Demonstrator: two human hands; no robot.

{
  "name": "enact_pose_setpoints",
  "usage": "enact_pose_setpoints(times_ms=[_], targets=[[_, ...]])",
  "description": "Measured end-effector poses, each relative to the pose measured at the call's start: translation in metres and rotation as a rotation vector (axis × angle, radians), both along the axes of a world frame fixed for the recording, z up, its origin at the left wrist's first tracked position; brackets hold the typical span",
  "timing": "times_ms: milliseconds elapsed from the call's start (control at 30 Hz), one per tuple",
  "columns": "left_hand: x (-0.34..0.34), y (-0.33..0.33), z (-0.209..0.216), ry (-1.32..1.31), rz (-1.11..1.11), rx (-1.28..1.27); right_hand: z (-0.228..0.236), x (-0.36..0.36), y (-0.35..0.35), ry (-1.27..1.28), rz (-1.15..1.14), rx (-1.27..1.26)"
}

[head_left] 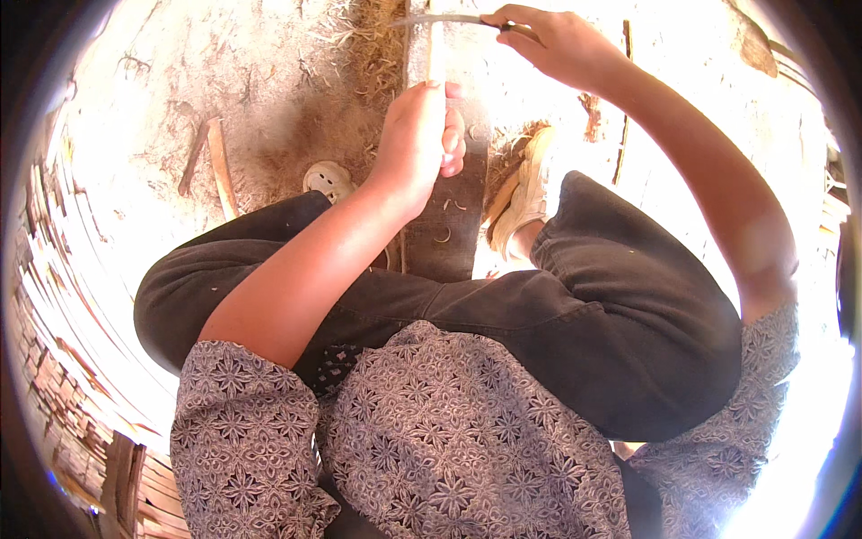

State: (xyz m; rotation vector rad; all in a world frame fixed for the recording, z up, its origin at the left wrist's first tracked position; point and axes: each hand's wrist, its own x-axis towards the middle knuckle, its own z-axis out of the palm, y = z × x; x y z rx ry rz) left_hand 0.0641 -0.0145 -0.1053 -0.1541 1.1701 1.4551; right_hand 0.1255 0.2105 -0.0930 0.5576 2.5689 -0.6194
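Observation:
My left hand (417, 144) is closed around a thin pale wooden strip (436, 54) that points away from me over a narrow plank. Up ahead and to the right, my right hand (561, 45) grips the dark handle of a knife. The slender, slightly curved knife blade (449, 18) reaches leftward and lies across the far part of the strip. Bright light washes out much of the strip, and its near end is hidden in my left fist. Between my legs, the dark wooden plank (444, 235) carries a few curled shavings.
Shavings (386, 45) litter the ground left of the plank. Two wood pieces (219, 166) lie farther left. My pale shoes (329, 180) flank the plank, with my bent knees beside it. A stack of split strips (67, 296) curves along the left edge.

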Motion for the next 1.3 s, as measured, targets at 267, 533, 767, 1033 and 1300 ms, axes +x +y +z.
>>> enact_pose_setpoints(times_ms=[267,533,767,1033,1300], targets=[[0.004,0.008,0.003,-0.034,0.039,-0.001,0.009,0.064,-0.014,0.206,-0.075,-0.078],[0.0,0.001,0.0,0.002,0.038,-0.02,0.002,0.041,-0.012,0.248,0.039,0.018],[0.001,0.007,0.004,0.049,0.029,-0.069,0.014,0.053,-0.026,0.203,-0.054,-0.034],[0.008,0.016,0.007,0.043,0.041,-0.082,-0.004,0.059,-0.012,0.346,0.016,0.023],[0.013,0.012,0.001,0.068,0.059,-0.084,-0.009,0.049,-0.016,0.294,0.03,0.116]])
